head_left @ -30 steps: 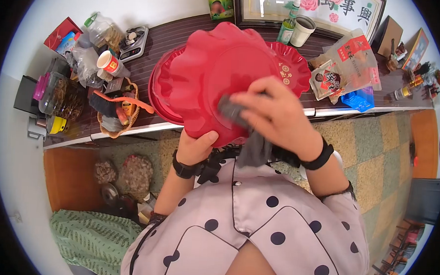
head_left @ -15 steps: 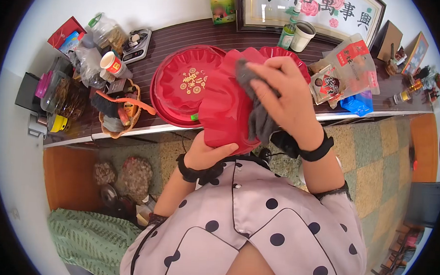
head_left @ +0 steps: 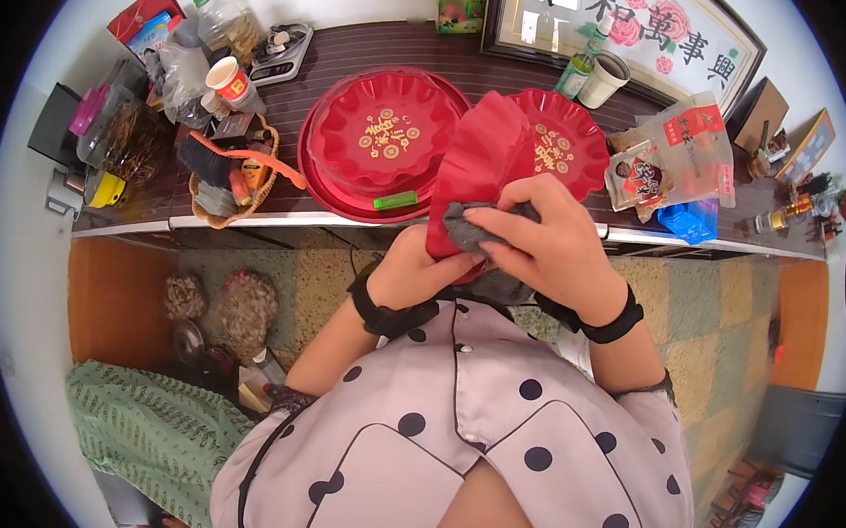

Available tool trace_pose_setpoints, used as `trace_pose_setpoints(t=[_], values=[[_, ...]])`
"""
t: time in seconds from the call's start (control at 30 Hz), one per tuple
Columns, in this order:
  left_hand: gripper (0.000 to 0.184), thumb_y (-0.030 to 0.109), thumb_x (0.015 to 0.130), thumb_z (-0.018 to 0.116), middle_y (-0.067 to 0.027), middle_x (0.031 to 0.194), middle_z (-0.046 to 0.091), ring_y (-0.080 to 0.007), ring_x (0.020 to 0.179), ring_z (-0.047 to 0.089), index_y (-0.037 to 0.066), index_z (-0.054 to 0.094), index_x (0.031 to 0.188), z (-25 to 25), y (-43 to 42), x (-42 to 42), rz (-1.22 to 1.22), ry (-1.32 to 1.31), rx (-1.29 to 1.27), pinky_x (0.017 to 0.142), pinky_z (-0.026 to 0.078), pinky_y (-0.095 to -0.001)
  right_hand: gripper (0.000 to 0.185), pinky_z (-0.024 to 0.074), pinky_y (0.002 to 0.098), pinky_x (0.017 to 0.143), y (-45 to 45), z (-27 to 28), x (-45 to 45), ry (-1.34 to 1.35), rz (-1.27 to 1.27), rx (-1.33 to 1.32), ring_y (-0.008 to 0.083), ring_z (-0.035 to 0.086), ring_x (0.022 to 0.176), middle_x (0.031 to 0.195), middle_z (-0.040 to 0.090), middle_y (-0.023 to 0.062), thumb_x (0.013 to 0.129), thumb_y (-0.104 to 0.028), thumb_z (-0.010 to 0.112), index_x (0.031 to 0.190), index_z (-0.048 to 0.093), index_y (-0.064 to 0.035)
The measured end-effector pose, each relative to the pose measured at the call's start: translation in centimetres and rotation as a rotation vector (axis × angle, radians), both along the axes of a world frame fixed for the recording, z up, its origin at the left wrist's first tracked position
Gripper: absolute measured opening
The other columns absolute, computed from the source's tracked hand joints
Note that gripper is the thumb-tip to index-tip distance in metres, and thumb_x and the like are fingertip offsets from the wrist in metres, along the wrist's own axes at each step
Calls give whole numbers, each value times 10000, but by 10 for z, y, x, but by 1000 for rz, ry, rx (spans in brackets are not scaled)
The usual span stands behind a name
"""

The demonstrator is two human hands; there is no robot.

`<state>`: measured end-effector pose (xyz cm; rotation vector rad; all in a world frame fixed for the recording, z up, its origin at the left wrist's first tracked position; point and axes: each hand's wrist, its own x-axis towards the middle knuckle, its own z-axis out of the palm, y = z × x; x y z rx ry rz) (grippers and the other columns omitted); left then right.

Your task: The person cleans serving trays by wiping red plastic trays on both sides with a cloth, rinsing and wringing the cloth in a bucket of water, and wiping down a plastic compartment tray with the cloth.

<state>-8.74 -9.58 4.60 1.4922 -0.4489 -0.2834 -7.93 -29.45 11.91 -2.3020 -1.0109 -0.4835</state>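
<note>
A red tray with a wavy rim (head_left: 485,144) is tilted up above the counter's front edge. My left hand (head_left: 418,268) grips its lower left edge, thumb over the rim. A dark grey cloth (head_left: 472,230) is bunched in my right hand (head_left: 556,246), whose fingers press it against the tray's lower part. The rest of the cloth hangs below, partly hidden. Behind on the counter lie a stack of red wavy-rimmed trays (head_left: 377,135) with gold print and, to the right, another red gold-printed tray (head_left: 565,143).
On the dark counter (head_left: 376,50), a wicker basket (head_left: 231,220) with a brush, a paper cup (head_left: 230,81) and jars stand left. A green bottle (head_left: 578,73), a grey cup (head_left: 605,80), plastic food bags (head_left: 668,161) and a framed picture (head_left: 631,37) are right.
My right hand has moved the cloth from the tray's upper right down to its lower part. The held tray has turned more edge-on, uncovering the tray behind it on the right.
</note>
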Motion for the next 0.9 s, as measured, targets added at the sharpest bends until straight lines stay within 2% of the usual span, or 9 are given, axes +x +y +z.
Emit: trace_pose_setpoints(t=[0.1,0.2,0.33,0.4,0.5,0.63,0.73,0.8,0.9], values=[[224,72,861,635,-47,888,656,-101,798,605,10,623,1076,-1,3,-3,41,22,0,722,502,-274,321,490,348,671,-11,1,5,-123,-198,26,249,568,846,933,554,64,698,-107,735,1015,690,-128],[182,80,869,634,-36,868,663,-107,780,607,11,631,1037,9,3,-5,-45,24,34,708,498,-275,320,487,351,678,-12,8,9,-111,-230,55,253,571,841,937,556,72,701,-104,735,1017,690,-118],[158,85,855,640,-58,833,667,-158,757,626,5,632,991,9,-3,-4,-84,32,71,702,497,-300,299,492,349,679,13,20,7,-147,-93,31,249,576,847,934,558,66,706,-108,732,1002,686,-100],[145,91,827,650,-105,821,661,-227,727,636,1,634,939,6,-5,-4,0,-184,155,686,494,-328,287,497,347,678,24,25,5,-167,-82,31,243,577,846,920,552,63,706,-111,731,988,681,-95],[157,99,799,660,-148,809,645,-285,716,626,5,640,922,6,-2,-2,-34,-164,191,684,489,-354,372,470,344,675,29,29,6,-67,-29,-35,246,559,823,942,556,79,703,-70,725,1073,689,-90],[144,94,795,654,-156,792,641,-292,710,624,11,644,912,9,0,2,26,-299,267,673,484,-358,315,493,352,700,19,25,11,-39,-31,34,249,574,856,926,550,70,711,-107,726,1023,681,-103],[144,82,823,644,-115,771,655,-230,708,635,3,647,943,2,0,0,-42,-349,249,673,493,-333,361,487,360,716,4,13,12,11,-21,49,250,573,852,940,555,78,706,-101,732,1064,689,-124],[212,45,837,665,-51,946,688,-115,842,629,-18,638,1037,10,1,-5,-18,136,33,760,512,-281,367,487,354,711,-5,7,12,10,-102,33,249,575,840,936,557,79,696,-91,736,1059,696,-125],[277,82,852,684,-42,970,682,-92,825,626,-1,622,1109,1,8,0,9,63,-12,715,519,-257,349,483,341,697,-22,-2,17,30,-167,40,251,575,824,920,556,85,700,-78,739,1046,701,-107]])
